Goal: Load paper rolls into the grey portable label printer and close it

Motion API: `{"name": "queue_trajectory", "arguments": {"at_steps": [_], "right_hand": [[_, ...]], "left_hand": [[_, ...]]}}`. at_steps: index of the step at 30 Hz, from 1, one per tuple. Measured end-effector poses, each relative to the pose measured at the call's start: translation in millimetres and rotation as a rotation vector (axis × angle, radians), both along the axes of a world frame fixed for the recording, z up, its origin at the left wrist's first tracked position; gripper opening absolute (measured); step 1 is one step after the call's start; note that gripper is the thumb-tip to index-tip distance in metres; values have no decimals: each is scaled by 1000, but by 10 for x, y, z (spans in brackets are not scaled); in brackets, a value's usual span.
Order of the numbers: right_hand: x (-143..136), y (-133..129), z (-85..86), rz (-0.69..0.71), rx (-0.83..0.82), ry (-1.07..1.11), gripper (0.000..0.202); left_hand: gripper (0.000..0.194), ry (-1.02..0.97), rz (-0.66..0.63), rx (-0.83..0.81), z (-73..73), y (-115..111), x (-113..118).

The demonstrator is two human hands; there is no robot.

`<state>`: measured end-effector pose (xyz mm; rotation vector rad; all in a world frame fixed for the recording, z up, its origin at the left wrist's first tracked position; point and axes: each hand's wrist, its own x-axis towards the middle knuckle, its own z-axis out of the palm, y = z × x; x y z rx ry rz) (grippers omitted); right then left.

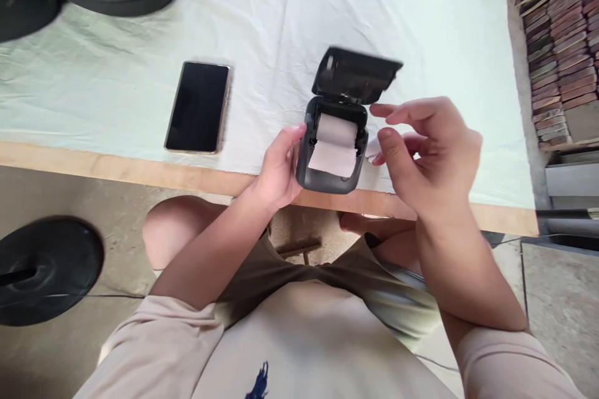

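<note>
Printer (pixel 327 184): your left hand (pixel 279 169) grips it.
Right hand (pixel 428 149): fingers parted.
Paper (pixel 334 153): apparently being loaded.
Lid (pixel 356 75): beyond fingers, closing needs gentle push.

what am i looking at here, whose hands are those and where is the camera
There's no machine arm here: these are a person's own bare hands, seen by a camera worn on their head, looking forward and down. The left hand holds what looks like a small printer, its lid open and a paper roll inside. The right hand is beside it, something small and white near its fingers. A dark-screened phone lies on the pale cloth to the left.
</note>
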<state>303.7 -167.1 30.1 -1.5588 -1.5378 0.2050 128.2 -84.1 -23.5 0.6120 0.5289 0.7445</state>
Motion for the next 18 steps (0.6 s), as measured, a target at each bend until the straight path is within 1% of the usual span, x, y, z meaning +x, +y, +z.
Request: {"name": "queue_trajectory", "arguments": {"at_steps": [3, 5, 8, 11, 13, 15, 18], "right_hand": [[23, 29, 26, 19, -54, -159, 14], [21, 44, 52, 15, -111, -295, 15], [6, 58, 68, 1, -235, -486, 29], [1, 66, 55, 18, -311, -579, 40], [-3, 54, 64, 27, -322, -566, 44], [2, 20, 108, 44, -311, -471, 48], [114, -48, 183, 80, -289, -158, 49]], "left_hand": [[30, 25, 4, 25, -5, -15, 6], [35, 33, -26, 24, -15, -20, 1], [46, 38, -68, 37, -26, -33, -15], [39, 55, -77, 76, -19, -52, -29], [35, 73, -71, 87, -12, -58, -31], [36, 81, -69, 82, -9, -55, -27], [38, 93, -41, 55, -2, -37, -13]]}}
